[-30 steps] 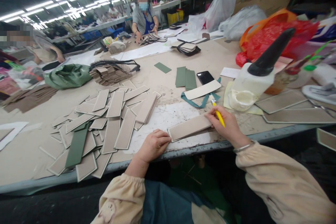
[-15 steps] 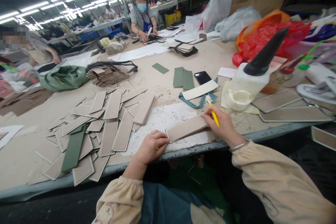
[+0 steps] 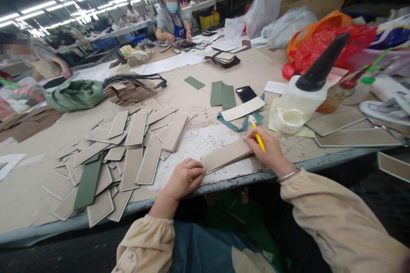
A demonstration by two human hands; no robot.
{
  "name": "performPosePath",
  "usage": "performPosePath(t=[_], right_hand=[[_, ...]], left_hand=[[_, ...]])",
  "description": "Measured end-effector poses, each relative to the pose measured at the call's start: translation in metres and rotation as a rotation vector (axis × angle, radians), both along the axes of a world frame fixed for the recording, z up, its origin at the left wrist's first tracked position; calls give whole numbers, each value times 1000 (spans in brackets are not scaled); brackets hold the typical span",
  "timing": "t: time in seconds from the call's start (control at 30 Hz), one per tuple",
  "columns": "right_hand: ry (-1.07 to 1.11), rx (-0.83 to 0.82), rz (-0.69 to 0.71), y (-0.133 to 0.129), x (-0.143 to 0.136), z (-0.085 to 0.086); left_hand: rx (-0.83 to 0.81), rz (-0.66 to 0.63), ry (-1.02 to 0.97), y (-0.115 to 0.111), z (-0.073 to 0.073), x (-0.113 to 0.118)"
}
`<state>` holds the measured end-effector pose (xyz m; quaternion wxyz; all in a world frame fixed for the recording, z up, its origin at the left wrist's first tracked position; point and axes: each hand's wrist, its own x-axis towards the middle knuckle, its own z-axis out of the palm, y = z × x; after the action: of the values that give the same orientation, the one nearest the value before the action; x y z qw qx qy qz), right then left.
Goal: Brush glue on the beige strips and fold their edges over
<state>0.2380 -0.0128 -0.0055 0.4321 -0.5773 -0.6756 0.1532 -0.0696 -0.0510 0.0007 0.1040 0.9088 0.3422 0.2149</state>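
Observation:
Near the table's front edge, a beige rectangular panel (image 3: 226, 156) with a pale rim lies between my hands over white paper, its right end slightly raised. A second layer seems to show beneath it. My left hand (image 3: 186, 178) is closed at the panel's left end, fingertips gripping the corner. My right hand (image 3: 267, 148) pinches the right end and also keeps a yellow-handled brush (image 3: 259, 138) between its fingers, the whitish tip pointing away from me. To the left is a loose heap of similar beige panels (image 3: 136, 128), with a dark green panel (image 3: 88, 183) on top.
A white glue bottle (image 3: 299, 100) with a black nozzle stands at right. Beyond the brush are a pale strip (image 3: 243, 109) on teal cloth, a black phone (image 3: 246, 94) and green pieces (image 3: 216, 93). Plastic bags (image 3: 333, 36) crowd the back right. A co-worker (image 3: 174, 19) works across the table.
My hands keep nearly the same hold on the panel and brush; the view shifts slightly. Across the table, the co-worker's hands have moved, and the raised piece is no longer held up.

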Motion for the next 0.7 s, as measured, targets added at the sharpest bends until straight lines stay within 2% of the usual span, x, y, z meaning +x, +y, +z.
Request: performPosePath(t=[0.7], right_hand=[[-57,-7,-2,2,-1,-4]], left_hand=[[19,35,0,0,0,4]])
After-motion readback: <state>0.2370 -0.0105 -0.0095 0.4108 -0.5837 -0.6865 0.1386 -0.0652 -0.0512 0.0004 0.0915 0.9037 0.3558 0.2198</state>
